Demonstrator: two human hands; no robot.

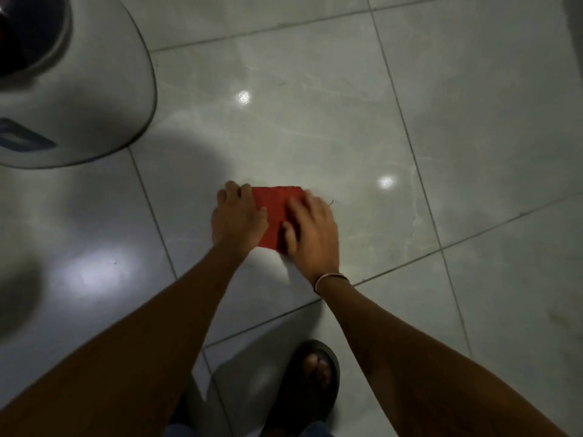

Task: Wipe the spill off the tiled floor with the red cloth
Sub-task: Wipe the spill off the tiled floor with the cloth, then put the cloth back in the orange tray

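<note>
No spill could be made out; the red cloth [275,212] was pressed flat under the left hand [237,216] and right hand [310,231], fingers spread, not clenched.

Upper left corner: large pale grey rounded body [94,99], smooth shell, dark opening near its top edge, blue-grey marking low on its left side; what it is cannot be told. Bottom centre: one foot in a dark open-toed sandal [310,386], toes showing. Thin cord bracelet [331,278] around one wrist. Strip of blue fabric [179,431] at bottom edge, blurred
</note>
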